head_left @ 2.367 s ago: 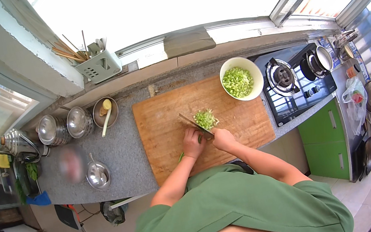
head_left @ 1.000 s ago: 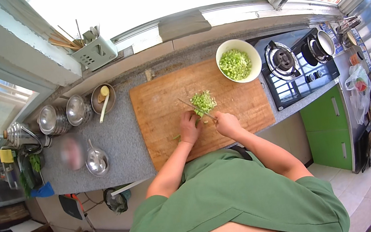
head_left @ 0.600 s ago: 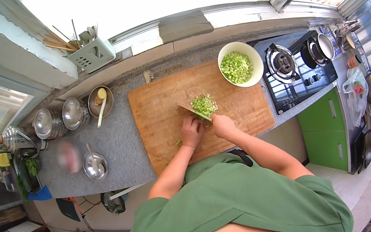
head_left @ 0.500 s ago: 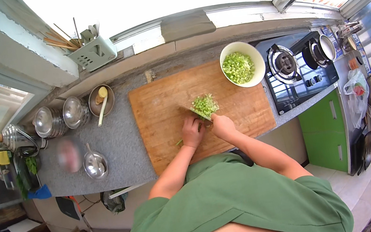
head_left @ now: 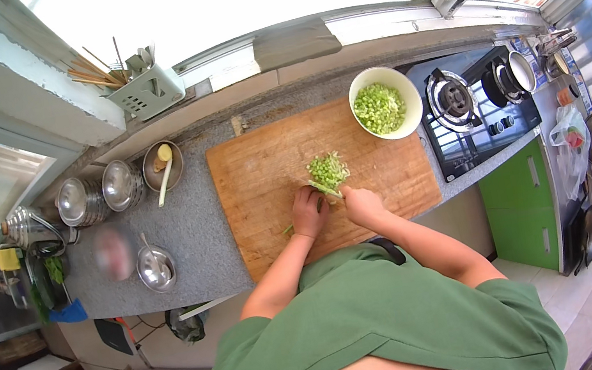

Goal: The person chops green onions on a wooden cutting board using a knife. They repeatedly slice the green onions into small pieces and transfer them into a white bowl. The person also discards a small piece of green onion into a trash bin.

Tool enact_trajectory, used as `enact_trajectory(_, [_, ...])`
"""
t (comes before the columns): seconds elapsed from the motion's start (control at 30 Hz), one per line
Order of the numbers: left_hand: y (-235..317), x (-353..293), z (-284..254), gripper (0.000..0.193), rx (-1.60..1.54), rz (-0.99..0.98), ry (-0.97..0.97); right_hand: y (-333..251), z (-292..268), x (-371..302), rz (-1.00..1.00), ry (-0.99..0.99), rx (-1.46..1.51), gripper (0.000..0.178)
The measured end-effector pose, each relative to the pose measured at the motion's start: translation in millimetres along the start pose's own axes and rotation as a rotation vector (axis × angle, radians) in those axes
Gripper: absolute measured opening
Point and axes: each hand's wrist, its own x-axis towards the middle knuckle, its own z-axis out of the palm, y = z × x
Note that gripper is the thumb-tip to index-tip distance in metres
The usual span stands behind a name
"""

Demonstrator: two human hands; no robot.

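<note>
On the wooden cutting board (head_left: 264,183), my left hand (head_left: 309,213) is closed, fingers curled over green vegetable stalks. A short green end (head_left: 287,229) pokes out beside its wrist. My right hand (head_left: 364,205) is wrapped round the handle of a kitchen knife (head_left: 325,188), whose blade lies close to the left fingertips and shows only as a narrow strip. Just beyond the blade sits a small heap of chopped pale-green vegetable (head_left: 328,170). At the board's far right corner stands a white bowl (head_left: 414,102) holding more chopped green pieces (head_left: 379,108).
Right of the board is a black gas stove (head_left: 456,149) with a small pan (head_left: 521,71). Metal pots (head_left: 81,199), a bowl with a ladle-like handle (head_left: 154,180) and a steel bowl (head_left: 156,269) stand left. A utensil holder (head_left: 151,93) is on the sill.
The knife blade has turned from a broad dark face to a narrow strip, nearer the left fingers. My right hand has shifted slightly right and nearer. The whole view has tilted a little.
</note>
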Motion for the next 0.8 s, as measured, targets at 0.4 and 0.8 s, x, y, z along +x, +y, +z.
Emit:
enact_trajectory(0.4, [-1.6, -2.2, 0.0, 0.013, -0.019, 0.02, 0.007, 2.2, 0.2, -8.0, 0.008, 0.067, 0.124, 0.017])
enact_trajectory(0.8, [-5.9, -5.5, 5.7, 0.012, -0.007, 0.01, 0.01, -3.5, 15.8, 10.4, 0.027, 0.064, 0.086, 0.017])
